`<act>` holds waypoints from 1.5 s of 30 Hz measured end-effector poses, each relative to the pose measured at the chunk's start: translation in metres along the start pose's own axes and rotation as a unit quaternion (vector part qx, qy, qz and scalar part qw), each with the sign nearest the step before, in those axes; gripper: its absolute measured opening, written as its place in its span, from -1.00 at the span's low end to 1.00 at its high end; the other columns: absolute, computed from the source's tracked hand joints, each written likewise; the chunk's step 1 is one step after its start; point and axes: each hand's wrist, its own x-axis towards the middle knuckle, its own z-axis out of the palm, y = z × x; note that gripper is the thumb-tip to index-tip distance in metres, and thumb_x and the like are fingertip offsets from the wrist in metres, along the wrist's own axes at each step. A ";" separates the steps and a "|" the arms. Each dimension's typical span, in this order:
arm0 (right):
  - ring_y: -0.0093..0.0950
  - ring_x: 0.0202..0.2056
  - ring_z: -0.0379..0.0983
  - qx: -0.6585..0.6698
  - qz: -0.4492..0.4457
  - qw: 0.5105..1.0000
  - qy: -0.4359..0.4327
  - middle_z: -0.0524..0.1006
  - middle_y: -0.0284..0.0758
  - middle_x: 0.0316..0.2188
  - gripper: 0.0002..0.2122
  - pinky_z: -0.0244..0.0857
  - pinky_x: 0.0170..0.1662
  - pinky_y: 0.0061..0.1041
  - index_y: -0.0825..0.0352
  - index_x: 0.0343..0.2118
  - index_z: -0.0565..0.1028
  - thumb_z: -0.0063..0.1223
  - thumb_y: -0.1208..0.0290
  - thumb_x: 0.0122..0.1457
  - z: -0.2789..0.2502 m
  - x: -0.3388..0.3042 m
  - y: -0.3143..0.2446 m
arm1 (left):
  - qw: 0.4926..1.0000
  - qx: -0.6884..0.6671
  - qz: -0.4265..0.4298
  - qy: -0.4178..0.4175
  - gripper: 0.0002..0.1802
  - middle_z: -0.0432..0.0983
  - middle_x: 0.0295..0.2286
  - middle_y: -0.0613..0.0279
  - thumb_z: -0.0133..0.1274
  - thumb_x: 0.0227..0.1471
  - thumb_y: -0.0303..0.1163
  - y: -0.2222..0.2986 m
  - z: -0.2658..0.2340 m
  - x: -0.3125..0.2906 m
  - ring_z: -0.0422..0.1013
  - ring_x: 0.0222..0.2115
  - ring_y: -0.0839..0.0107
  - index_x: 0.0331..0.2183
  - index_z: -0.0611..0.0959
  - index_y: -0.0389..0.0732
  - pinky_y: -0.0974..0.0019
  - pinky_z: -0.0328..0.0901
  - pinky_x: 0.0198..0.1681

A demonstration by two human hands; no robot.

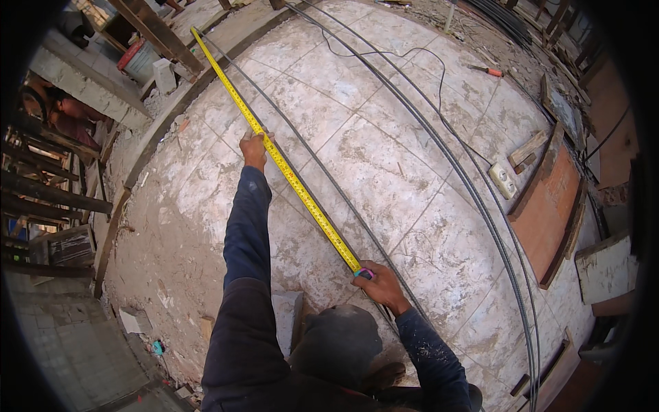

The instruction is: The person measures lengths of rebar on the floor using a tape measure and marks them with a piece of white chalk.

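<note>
A yellow tape measure blade (307, 199) runs diagonally across the dusty tiled floor, from the far left to near my right knee. Its small case (364, 274), dark with pink and teal showing, sits in my right hand (386, 291), whose fingers are closed round it. Farther along, my left hand (253, 150) pinches the blade from its left side. Two thin steel rods lie by the tape: one rod (322, 168) shows plainly on its right, and another dark edge follows right beneath the blade, partly hidden by it.
Long steel bars (439, 130) curve along the right side. Near them lie a white power socket strip (503, 180), a red-handled tool (489, 71) and an orange-brown board (549, 213). A concrete block (287, 319) stands beside my knee. A bucket (139, 62) and timber post (154, 31) are at far left.
</note>
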 end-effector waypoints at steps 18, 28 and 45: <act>-0.19 -0.22 0.52 -0.010 0.013 1.000 -0.015 0.58 -0.13 -0.28 -0.47 0.35 -0.13 -0.33 0.24 -0.04 0.54 0.22 0.06 -0.08 0.001 0.003 -0.008 | 1.000 0.000 0.005 0.021 -0.56 0.50 -0.26 -0.04 -0.19 0.07 -0.72 0.007 0.000 -0.001 0.54 -0.44 0.15 0.04 0.37 -0.48 0.21 0.51 -0.39; -0.16 -0.17 0.51 -0.009 0.007 1.000 -0.003 0.58 -0.11 -0.22 -0.45 0.35 -0.09 -0.33 0.28 -0.03 0.53 0.23 0.05 -0.08 0.003 0.001 0.002 | 1.000 0.017 -0.011 0.024 -0.50 0.49 -0.18 -0.08 -0.19 0.09 -0.71 -0.006 -0.006 -0.002 0.54 -0.38 0.11 0.11 0.31 -0.43 0.18 0.51 -0.32; -0.16 -0.15 0.50 -0.030 0.010 0.999 -0.012 0.58 -0.13 -0.21 -0.46 0.35 -0.08 -0.31 0.19 -0.02 0.52 0.20 0.01 -0.06 0.001 -0.007 0.006 | 0.999 0.024 -0.009 0.043 -0.57 0.51 -0.25 -0.03 -0.17 0.09 -0.68 -0.013 -0.012 -0.014 0.55 -0.41 0.14 0.04 0.40 -0.46 0.18 0.52 -0.35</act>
